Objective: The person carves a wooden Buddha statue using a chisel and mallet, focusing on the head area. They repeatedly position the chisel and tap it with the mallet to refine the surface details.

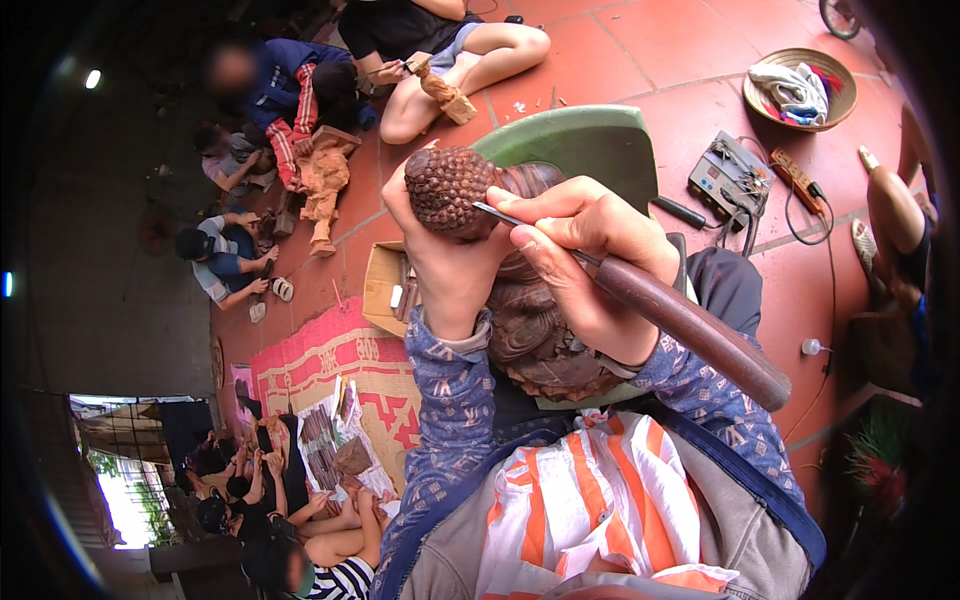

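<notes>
A dark brown carved wooden statue (545, 340) lies across my lap, its head covered in small round curls. My left hand (452, 275) wraps around the side of that head and holds it still. My right hand (612, 262) grips a carving chisel (690, 325) with a thick, dark wooden handle. The chisel's thin metal tip reaches the edge of the curls, close to my left hand's fingers; whether it touches the wood I cannot tell. Under the statue's far end is a green plastic seat or tub (600, 140).
A cardboard box (382, 290) of tools stands beside my left forearm. An orange-and-white striped cloth (600, 500) covers my lap. To the right are a grey electrical box (730, 180), a power strip (795, 180), cables and a woven basket (835, 110). Several people sit around, some with wooden carvings.
</notes>
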Motion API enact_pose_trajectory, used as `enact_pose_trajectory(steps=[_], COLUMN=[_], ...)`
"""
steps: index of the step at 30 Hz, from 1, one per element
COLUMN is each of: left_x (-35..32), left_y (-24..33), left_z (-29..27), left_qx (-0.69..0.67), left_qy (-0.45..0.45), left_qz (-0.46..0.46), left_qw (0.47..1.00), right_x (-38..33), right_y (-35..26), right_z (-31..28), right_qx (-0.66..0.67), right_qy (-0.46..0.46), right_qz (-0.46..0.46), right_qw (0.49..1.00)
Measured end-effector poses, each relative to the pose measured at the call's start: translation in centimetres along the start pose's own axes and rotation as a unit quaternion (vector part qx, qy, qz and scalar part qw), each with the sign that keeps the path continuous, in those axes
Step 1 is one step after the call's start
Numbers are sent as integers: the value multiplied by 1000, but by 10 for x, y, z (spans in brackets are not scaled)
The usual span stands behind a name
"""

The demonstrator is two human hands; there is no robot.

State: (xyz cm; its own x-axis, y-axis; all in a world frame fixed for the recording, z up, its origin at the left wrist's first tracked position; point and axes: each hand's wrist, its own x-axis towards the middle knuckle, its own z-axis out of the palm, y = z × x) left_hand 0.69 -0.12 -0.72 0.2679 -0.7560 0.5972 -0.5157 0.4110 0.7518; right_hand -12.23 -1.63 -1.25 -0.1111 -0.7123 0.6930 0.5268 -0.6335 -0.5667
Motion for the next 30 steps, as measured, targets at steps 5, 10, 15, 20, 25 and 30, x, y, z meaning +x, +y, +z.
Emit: enact_pose_trajectory(steps=[5, 10, 15, 20, 25, 30], left_x=[0, 2, 1, 2, 2, 1], left_y=[-2, -9, -5, -4, -6, -6], left_z=[-2, -2, -4, -3, -2, -4], left_qx=[29, 43, 20, 38, 33, 36], left_qy=[-4, -11, -4, 0, 3, 0], left_qz=[3, 67, 0, -1, 5, -1], left_qw=[1000, 997, 1000, 999, 999, 999], right_x=[-2, -6, -6, -12, -10, -9], right_y=[-5, 4, 3, 12, 18, 20], right_z=[8, 3, -3, -1, -6, -6], right_qx=[-66, -38, -113, -113, -129, -135], right_qy=[19, 96, -25, -32, -59, -64], right_qz=[-19, -105, -120, -135, -172, -187], right_qw=[997, 989, 986, 984, 975, 971])
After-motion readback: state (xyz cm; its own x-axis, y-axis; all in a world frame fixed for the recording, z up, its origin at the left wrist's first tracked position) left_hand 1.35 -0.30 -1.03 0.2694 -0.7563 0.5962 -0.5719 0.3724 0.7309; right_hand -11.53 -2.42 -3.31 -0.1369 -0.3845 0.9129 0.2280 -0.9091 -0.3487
